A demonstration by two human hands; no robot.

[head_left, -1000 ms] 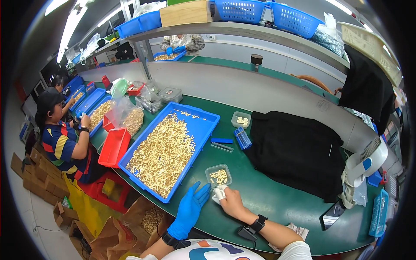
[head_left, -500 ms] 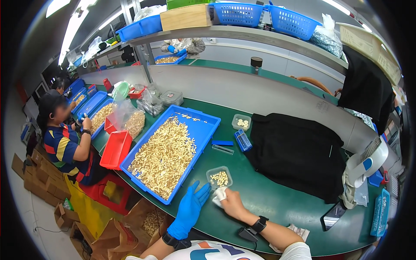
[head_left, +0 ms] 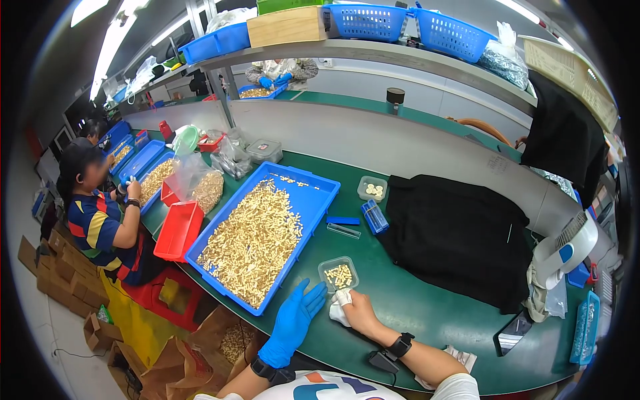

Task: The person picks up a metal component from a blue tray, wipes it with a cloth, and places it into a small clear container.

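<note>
My left hand [head_left: 294,316], in a blue glove, is open with its fingers stretched out, palm turned up, beside the near corner of a blue tray [head_left: 323,193]. Bare, my right hand [head_left: 362,313] is closed on a white cloth [head_left: 340,308]. The cloth sits just below a small clear plastic container [head_left: 355,267], and whether they touch I cannot tell. Inside that container lies a little heap of brass-coloured metal pieces [head_left: 339,277]. Many more such pieces [head_left: 257,240] cover much of the blue tray.
Beyond the container lie a clear ruler-like strip [head_left: 343,231], a blue case [head_left: 375,217] and a tub of round pieces [head_left: 372,189]. A black garment [head_left: 453,233] covers the table on the right, near a phone [head_left: 513,333]. A red bin [head_left: 179,230] and a seated co-worker [head_left: 100,207] are left.
My right hand and the cloth have shifted very slightly; the cloth's folds look different. My left hand stays almost where it was, still open.
</note>
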